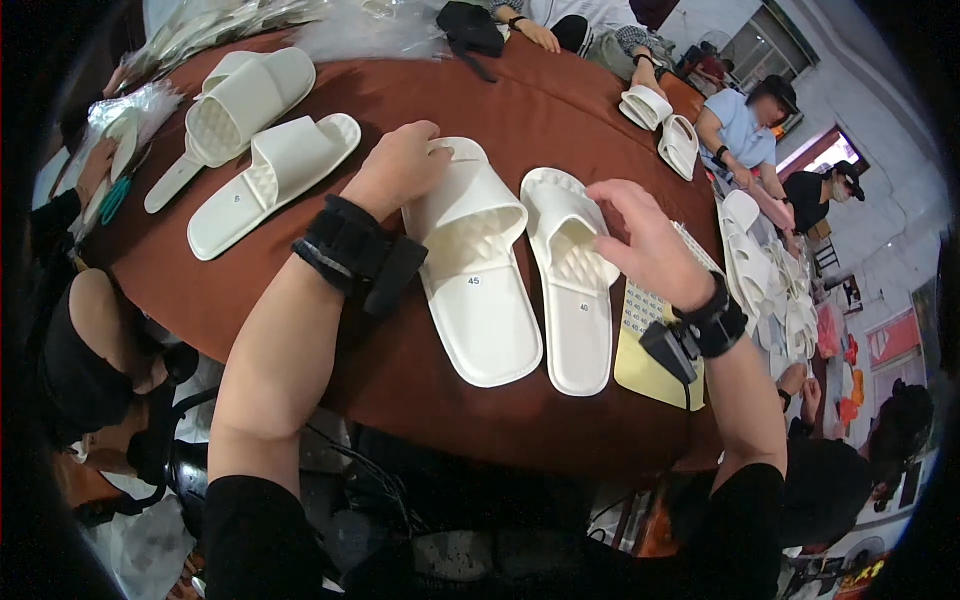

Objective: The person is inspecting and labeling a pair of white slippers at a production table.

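Two white slippers lie side by side in front of me, toes pointing away. My left hand (pixel 400 168) has its fingers curled at the toe edge of the wider slipper (pixel 482 335). Beside the narrower slipper (pixel 580 350) is my right hand (pixel 655 245), its thumb and fingers apart and touching the right side of the strap. Partly under my right wrist lies a yellow sheet of small printed stickers (pixel 640 355). Both insoles carry a small printed mark at the middle. Black bands with small devices wrap both my wrists.
A brown cloth covers the round table (pixel 430 420). More white slippers (pixel 275 170) lie at left, and another pair (pixel 660 125) at far right near a co-worker's hand. Clear plastic bags (pixel 370 30) are heaped at the back. A second table at right holds piled slippers (pixel 755 265).
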